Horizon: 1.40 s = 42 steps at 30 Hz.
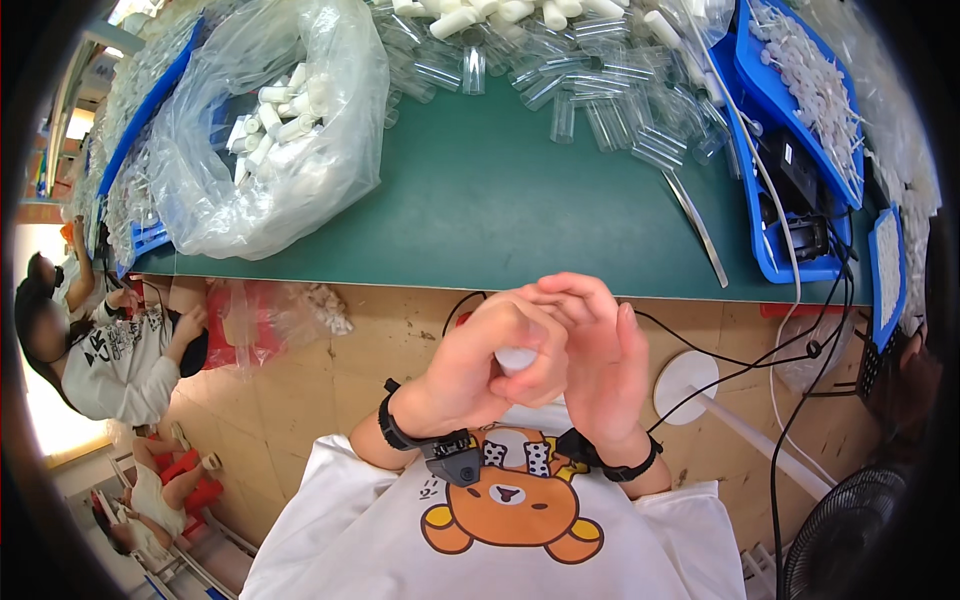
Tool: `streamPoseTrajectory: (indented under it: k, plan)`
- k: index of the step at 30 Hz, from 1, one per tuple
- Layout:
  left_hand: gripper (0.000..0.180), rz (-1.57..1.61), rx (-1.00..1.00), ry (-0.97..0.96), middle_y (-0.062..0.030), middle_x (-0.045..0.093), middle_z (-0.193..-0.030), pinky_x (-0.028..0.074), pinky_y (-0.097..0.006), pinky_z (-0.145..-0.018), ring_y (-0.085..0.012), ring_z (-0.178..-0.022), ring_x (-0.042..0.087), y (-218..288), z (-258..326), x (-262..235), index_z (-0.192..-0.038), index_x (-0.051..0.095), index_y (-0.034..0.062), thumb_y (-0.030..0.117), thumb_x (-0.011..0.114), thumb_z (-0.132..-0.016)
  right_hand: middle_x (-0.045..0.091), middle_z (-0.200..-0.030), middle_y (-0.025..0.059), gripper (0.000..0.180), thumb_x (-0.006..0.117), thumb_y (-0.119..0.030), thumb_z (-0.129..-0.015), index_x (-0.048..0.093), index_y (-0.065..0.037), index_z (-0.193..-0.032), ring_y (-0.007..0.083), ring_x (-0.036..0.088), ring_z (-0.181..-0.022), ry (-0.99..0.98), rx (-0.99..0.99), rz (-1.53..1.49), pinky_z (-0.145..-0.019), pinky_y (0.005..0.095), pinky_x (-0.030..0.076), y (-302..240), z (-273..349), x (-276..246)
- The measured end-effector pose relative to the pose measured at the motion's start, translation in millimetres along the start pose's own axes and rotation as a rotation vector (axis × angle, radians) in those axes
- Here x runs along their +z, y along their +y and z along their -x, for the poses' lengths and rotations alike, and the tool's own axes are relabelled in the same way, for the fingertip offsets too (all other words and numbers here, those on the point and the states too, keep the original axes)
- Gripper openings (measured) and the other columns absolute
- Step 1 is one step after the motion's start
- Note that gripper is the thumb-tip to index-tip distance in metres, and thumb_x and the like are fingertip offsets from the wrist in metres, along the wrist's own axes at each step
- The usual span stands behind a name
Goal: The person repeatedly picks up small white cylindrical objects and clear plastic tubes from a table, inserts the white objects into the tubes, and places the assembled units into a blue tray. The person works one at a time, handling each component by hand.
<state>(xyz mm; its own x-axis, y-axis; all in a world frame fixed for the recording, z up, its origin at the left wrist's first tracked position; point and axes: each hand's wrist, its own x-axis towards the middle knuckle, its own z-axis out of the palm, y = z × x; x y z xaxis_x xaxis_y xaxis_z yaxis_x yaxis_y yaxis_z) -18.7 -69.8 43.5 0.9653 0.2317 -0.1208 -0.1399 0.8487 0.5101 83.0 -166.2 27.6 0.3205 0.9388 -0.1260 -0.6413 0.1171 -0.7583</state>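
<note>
In front of my chest, just off the table's near edge, my left hand [480, 355] is closed in a fist. A small white cylindrical piece [516, 361] shows its end between the fingers; the rest of it is hidden. Close against it, my right hand [612, 365] is cupped, its fingers extended and curving over the left hand. Nothing shows in the right palm. Straight ahead on the green table [480, 220] lie several clear plastic tubes [605, 110], with white cylindrical pieces [520, 12] behind them.
A clear plastic bag [345, 175] of white-capped pieces stands at the left. Tweezers [697, 228] lie right of centre, beside blue trays [800, 265]. Black cables [740, 352] hang at the right, near a fan [850, 535]. Other people [125, 365] sit at the left.
</note>
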Motion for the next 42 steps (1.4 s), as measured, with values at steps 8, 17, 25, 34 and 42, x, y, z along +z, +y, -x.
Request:
streamPoseTrajectory:
  k: [8, 17, 25, 34, 42]
  plan:
    - [0.059, 0.147, 0.535, 0.254, -0.0175, 0.051, -0.112, 0.044, -0.032, -0.086, -0.0233, -0.100, 0.050, 96.6, 35.1, 8.4, -0.126, 0.036, -0.0082, 0.041, 0.043, -0.095, 0.060, -0.102, 0.0175, 0.046, 0.032, -0.038, -0.097, 0.049, 0.003, -0.112, 0.0244, 0.057, -0.098, 0.162, -0.125, 0.053, -0.092, 0.0382, 0.042, -9.1, 3.9, -23.9]
    - [0.063, -0.531, 0.877, 0.921, -0.0201, 0.030, -0.144, 0.031, -0.039, -0.107, -0.0313, -0.127, 0.036, 190.8, 45.6, -52.8, -0.138, 0.032, -0.0048, 0.032, 0.055, -0.091, 0.062, -0.096, 0.0132, 0.032, 0.041, -0.024, -0.095, 0.053, 0.003, -0.107, 0.0198, 0.059, -0.091, 0.151, -0.150, 0.231, -0.086, 0.0340, 0.044, -20.1, -0.1, -25.2]
    - [0.019, -1.898, 0.798, 0.539, -0.0151, 0.063, -0.097, 0.045, -0.040, -0.083, -0.0328, -0.092, 0.058, 70.3, -11.9, -20.2, -0.101, 0.061, 0.0009, 0.006, 0.058, -0.082, 0.065, -0.091, 0.0096, 0.018, 0.063, -0.013, -0.085, 0.060, -0.002, -0.099, 0.0188, 0.063, -0.085, 0.066, -0.257, 1.186, -0.076, 0.0311, 0.048, -73.1, -65.0, -12.5]
    - [0.015, -1.764, 0.533, 0.467, -0.0080, 0.057, -0.078, 0.047, -0.034, -0.057, -0.0234, -0.060, 0.056, -8.5, -54.7, -27.8, -0.098, 0.062, 0.0049, 0.009, 0.059, -0.084, 0.065, -0.081, 0.0187, 0.017, 0.058, -0.013, -0.081, 0.062, -0.002, -0.092, 0.0377, 0.063, -0.079, 0.421, -0.600, 2.215, -0.069, 0.0456, 0.051, -142.6, -213.2, -77.8]
    - [0.032, -1.680, 0.411, 0.537, -0.0103, 0.058, -0.089, 0.048, -0.034, -0.063, -0.0230, -0.066, 0.056, 0.5, -59.3, -21.6, -0.117, 0.055, 0.0048, 0.009, 0.058, -0.086, 0.062, -0.078, 0.0155, 0.018, 0.062, -0.020, -0.082, 0.057, -0.003, -0.080, 0.0354, 0.062, -0.074, 0.355, -0.879, 2.154, -0.062, 0.0443, 0.049, -148.6, -209.0, -65.9]
